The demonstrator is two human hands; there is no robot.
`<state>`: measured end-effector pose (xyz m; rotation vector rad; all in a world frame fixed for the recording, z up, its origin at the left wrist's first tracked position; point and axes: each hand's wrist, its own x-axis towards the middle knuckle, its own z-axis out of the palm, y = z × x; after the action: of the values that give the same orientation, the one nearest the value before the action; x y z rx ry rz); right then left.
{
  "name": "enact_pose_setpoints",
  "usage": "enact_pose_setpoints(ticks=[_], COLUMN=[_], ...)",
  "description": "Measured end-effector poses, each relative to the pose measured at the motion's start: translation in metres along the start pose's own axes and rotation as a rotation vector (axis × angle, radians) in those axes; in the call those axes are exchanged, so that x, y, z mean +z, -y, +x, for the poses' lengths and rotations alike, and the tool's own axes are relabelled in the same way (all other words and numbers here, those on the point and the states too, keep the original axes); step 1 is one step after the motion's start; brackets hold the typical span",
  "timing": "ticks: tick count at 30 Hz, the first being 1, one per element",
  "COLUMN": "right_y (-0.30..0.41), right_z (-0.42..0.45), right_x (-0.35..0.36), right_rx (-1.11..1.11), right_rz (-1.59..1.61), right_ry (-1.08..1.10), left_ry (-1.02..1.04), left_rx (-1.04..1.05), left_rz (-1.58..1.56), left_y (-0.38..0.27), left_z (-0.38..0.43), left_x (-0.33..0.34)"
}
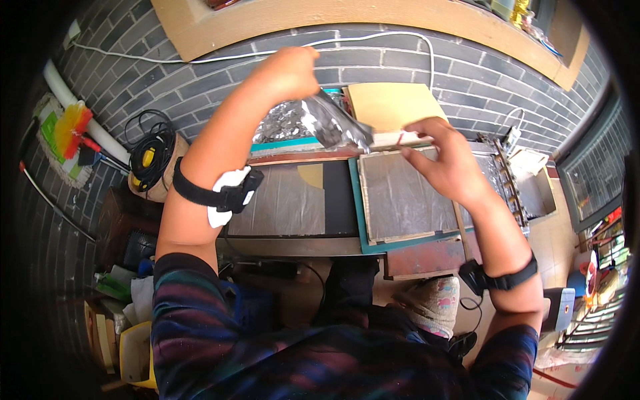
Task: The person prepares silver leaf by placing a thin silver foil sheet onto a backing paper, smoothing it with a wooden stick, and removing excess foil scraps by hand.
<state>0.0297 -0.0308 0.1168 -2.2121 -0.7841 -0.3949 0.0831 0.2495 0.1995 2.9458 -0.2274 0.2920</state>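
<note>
My left hand [295, 72] is raised near the brick wall, its fingers closed on a crumpled sheet of dark, shiny film [334, 122] that hangs down to the right. Behind the film lies a teal-edged tray [287, 143] full of silvery, flaky pieces. My right hand [445, 157] hovers over a stack of thin grey, film-like sheets [400, 200] on a green board [372, 247]. Its thumb and forefinger are apart. A small red sliver [400, 138] shows at the fingertips; blur hides whether they hold it. Left of the stack, a greyish sheet [285, 200] lies on a black surface [342, 200].
A yellowish paper stack [392, 105] stands against the wall. A reddish-brown board [425, 257] juts over the table's front edge. At right are a knobbed rail [510, 182] and an open box [542, 200]. A bin with coiled black cable [150, 155] stands left.
</note>
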Motion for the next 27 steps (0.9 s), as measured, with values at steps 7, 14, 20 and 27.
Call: enact_pose_setpoints(ticks=[7,14,20,27], right_y=[-0.008,-0.024,-0.031,-0.041], right_z=[-0.040,-0.057,-0.067,-0.061], right_x=[-0.045,-0.058,-0.067,-0.057], right_rx=[0.072,0.166,0.230,0.258], right_rz=[0.015,0.068,0.039,0.109], right_ry=[-0.023,-0.100,-0.059,-0.079], left_ry=[-0.130,-0.056,0.231,0.070], left_rx=[-0.226,-0.447,-0.535,-0.245], left_rz=[0.205,0.214,0.348,0.223], left_y=[0.150,0.215,0.211,0.153], left_z=[0.028,0.041,0.053,0.092], left_x=[0.039,0.111,0.116,0.140])
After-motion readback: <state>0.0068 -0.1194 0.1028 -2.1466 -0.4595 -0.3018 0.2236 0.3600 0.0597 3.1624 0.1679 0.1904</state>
